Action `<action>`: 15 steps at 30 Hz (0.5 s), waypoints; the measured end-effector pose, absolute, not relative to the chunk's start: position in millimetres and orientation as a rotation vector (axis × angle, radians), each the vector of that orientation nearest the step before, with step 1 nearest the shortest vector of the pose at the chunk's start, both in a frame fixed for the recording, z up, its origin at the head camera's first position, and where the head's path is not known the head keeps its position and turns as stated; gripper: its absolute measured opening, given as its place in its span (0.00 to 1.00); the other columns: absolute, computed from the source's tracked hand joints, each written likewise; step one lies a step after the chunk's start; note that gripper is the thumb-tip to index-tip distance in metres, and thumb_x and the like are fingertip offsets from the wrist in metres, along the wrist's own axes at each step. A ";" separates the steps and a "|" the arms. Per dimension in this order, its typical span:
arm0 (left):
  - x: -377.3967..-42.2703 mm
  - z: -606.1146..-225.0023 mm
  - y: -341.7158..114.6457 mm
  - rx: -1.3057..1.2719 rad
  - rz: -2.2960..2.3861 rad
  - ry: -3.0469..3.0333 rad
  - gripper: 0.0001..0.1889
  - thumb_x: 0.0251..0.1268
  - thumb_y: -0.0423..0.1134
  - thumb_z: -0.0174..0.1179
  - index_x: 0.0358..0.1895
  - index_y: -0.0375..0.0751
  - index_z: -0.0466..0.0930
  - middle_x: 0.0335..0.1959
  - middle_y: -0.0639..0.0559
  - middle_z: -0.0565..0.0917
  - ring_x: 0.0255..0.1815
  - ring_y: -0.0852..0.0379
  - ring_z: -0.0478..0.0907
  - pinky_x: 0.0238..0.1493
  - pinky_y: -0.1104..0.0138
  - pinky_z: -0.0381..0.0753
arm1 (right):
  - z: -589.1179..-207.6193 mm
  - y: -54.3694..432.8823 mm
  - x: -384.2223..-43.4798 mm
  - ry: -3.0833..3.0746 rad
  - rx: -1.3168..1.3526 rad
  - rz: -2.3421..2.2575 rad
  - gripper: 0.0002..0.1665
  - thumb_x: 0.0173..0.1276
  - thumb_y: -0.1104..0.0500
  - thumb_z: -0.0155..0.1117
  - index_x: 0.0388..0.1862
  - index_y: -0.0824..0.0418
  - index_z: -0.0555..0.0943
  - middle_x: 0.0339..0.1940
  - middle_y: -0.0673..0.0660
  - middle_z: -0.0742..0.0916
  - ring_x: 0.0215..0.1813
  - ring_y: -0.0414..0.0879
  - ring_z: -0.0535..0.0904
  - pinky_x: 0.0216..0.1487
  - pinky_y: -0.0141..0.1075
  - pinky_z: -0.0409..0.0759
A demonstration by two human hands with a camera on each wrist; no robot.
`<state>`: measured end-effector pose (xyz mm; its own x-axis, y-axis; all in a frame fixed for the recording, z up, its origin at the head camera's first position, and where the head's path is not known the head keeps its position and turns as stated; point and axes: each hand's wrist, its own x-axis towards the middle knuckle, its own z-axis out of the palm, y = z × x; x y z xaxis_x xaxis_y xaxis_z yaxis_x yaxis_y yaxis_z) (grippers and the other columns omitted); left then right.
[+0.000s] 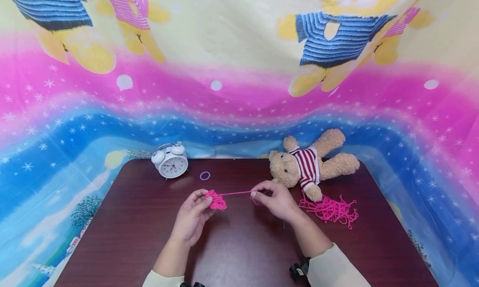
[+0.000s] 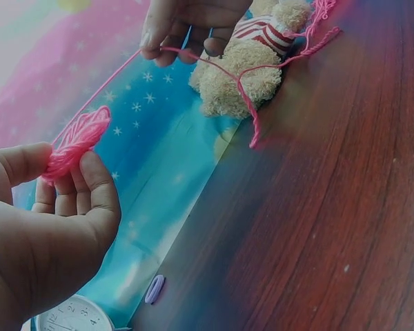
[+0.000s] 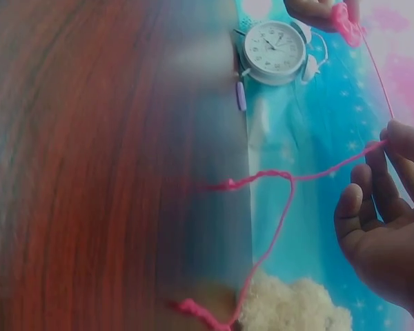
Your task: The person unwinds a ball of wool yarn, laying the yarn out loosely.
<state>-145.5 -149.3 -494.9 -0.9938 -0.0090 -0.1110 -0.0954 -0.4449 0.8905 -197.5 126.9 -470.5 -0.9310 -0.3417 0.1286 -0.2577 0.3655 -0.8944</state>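
Note:
My left hand pinches a small bundle of bright pink yarn between thumb and fingers, above the table. From the bundle a taut strand runs across to my right hand, whose thumb and forefinger pinch it. Beyond those fingertips the yarn hangs down with a twisted snag, as the left wrist view shows, and leads on toward the loose pile. That tangled pile of pink yarn lies on the table right of my right hand, beside the teddy bear's arm.
A teddy bear in a striped sweater lies on its back at the far right of the brown table. At the far left stands a white alarm clock, with a purple ring beside it. A printed cloth hangs behind.

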 end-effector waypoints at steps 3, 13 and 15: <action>-144.9 -495.4 -151.0 -0.154 2.629 1.618 0.11 0.74 0.28 0.58 0.54 0.39 0.70 0.44 0.50 0.86 0.43 0.56 0.86 0.51 0.60 0.84 | -469.8 132.7 -199.2 2.583 -0.543 -1.604 0.06 0.71 0.54 0.72 0.43 0.52 0.90 0.39 0.46 0.90 0.43 0.44 0.85 0.45 0.38 0.84; -142.8 -491.7 -159.3 -0.183 2.625 1.625 0.10 0.76 0.29 0.56 0.54 0.38 0.69 0.40 0.51 0.84 0.42 0.56 0.85 0.50 0.62 0.83 | -465.9 155.7 -203.1 2.645 -0.470 -1.616 0.06 0.70 0.52 0.73 0.43 0.51 0.90 0.39 0.47 0.90 0.40 0.47 0.81 0.38 0.37 0.80; -142.5 -491.4 -161.2 -0.185 2.624 1.631 0.10 0.76 0.29 0.57 0.54 0.38 0.69 0.40 0.51 0.84 0.42 0.56 0.85 0.50 0.62 0.83 | -465.3 160.6 -203.6 2.639 -0.455 -1.634 0.08 0.70 0.52 0.74 0.43 0.53 0.90 0.39 0.49 0.90 0.40 0.47 0.81 0.36 0.36 0.80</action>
<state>-142.5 -161.2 -491.4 -0.9918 -0.0239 -0.1258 -0.1023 -0.4437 0.8903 -203.6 160.6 -465.3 -0.9579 -0.2463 0.1472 -0.2416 0.4156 -0.8769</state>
